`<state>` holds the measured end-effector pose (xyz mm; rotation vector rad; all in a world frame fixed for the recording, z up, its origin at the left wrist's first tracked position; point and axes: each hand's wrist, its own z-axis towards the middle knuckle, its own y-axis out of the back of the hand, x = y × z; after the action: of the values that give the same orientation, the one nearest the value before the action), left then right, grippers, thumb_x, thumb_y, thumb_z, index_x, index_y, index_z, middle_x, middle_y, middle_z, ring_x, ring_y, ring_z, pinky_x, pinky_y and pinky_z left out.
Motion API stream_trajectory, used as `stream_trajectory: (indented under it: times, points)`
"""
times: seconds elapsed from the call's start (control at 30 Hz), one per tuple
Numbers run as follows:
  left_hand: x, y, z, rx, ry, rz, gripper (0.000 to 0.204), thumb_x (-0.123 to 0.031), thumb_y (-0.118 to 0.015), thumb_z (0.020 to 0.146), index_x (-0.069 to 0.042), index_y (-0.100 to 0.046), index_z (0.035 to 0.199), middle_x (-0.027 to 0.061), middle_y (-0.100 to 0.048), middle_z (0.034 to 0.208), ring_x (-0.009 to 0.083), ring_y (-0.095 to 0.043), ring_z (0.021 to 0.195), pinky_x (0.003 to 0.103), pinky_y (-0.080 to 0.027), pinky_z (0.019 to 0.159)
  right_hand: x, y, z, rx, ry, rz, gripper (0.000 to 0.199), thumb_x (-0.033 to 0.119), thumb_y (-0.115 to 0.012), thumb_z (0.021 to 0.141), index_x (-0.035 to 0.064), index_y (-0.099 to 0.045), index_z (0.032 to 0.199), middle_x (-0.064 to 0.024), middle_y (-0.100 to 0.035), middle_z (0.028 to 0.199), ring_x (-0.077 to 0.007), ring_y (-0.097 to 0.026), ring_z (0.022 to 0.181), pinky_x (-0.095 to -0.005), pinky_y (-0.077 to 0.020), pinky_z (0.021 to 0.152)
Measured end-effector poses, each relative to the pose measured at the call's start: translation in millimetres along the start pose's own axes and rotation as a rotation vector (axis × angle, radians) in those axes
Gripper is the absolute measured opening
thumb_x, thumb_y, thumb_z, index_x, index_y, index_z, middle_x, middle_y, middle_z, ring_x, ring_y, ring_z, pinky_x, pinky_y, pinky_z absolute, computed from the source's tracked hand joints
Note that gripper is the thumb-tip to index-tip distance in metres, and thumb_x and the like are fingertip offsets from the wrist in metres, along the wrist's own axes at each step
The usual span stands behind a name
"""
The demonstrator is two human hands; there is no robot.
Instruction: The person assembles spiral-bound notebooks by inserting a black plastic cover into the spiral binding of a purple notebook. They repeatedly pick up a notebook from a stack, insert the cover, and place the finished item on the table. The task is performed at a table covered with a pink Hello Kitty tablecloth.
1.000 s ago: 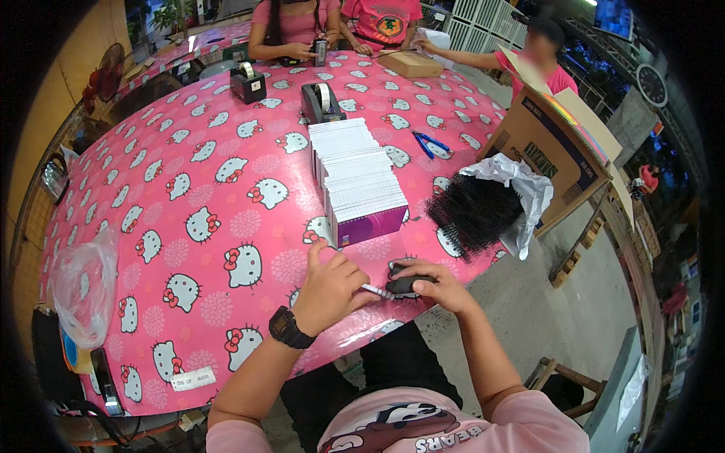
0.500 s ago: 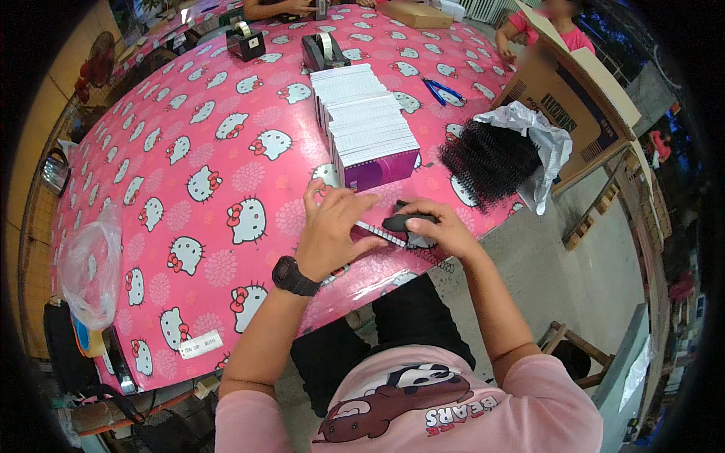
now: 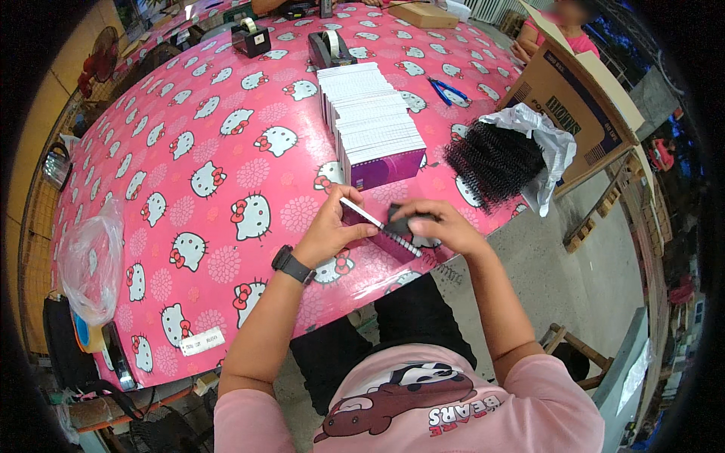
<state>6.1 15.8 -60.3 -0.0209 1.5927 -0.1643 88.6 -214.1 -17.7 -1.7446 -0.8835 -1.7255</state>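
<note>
My left hand (image 3: pixel 326 232) grips a thin booklet (image 3: pixel 368 215), its thumb on the near side and its fingers beyond. The booklet stands tilted on its edge, with white pages and a purple cover. A black spiral coil (image 3: pixel 447 269) trails from its lower right end. My right hand (image 3: pixel 447 225) is closed around a dark, rounded object (image 3: pixel 398 219) against the booklet's edge; blur hides what kind it is. Just beyond my hands stands a long row of similar booklets (image 3: pixel 374 113). A pile of black spiral coils (image 3: pixel 495 166) lies to the right in white paper (image 3: pixel 557 151).
Blue-handled cutters (image 3: pixel 447 92) lie right of the row. Two tape dispensers (image 3: pixel 251 39) stand at the far side. An open cardboard box (image 3: pixel 566 113) rises at the right edge, with a person behind it. A clear plastic bag (image 3: pixel 91 260) lies at the left.
My left hand has turned and shifted its hold, so more of the booklet's edge shows. My right fingers have moved over the dark object. The person behind the box has drawn an arm in.
</note>
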Motion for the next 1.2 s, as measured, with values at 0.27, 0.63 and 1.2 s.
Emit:
stream_trajectory:
  times: [0.27,0.63,1.2]
  points:
    - [13.5,4.0,4.3,0.038,-0.162,0.048,0.036,-0.008,-0.074,0.079,-0.008,-0.042,0.096,0.0011,-0.054,0.084,0.0066,-0.054,0.071,0.022,-0.045,0.057,6.2,1.3,4.0,-0.011,0.008,-0.123,0.036,0.029,-0.063,0.085,-0.0014,-0.064,0.105,-0.0101,-0.063,0.108,-0.0171,-0.056,0.099,-0.0312,-0.0434,0.088]
    - [2.4,0.4,1.4,0.039,-0.103,0.041,0.035,-0.007,-0.073,0.080,-0.008,-0.041,0.094,-0.0006,-0.053,0.080,0.0064,-0.052,0.068,0.023,-0.043,0.056,10.7,-13.9,7.6,-0.033,0.041,-0.018,0.043,0.036,-0.063,0.084,0.0007,-0.063,0.108,-0.0055,-0.062,0.102,-0.0143,-0.055,0.088,-0.0294,-0.0437,0.078]
    - [12.7,-0.8,2.6,0.024,-0.090,0.050,0.038,-0.013,-0.073,0.081,-0.008,-0.040,0.098,0.0001,-0.054,0.078,0.0060,-0.051,0.062,0.021,-0.042,0.049,10.5,-30.2,15.9,-0.155,0.045,-0.098,0.043,0.034,-0.067,0.082,0.0008,-0.062,0.109,-0.0124,-0.062,0.107,-0.0232,-0.054,0.109,-0.0342,-0.0379,0.097]
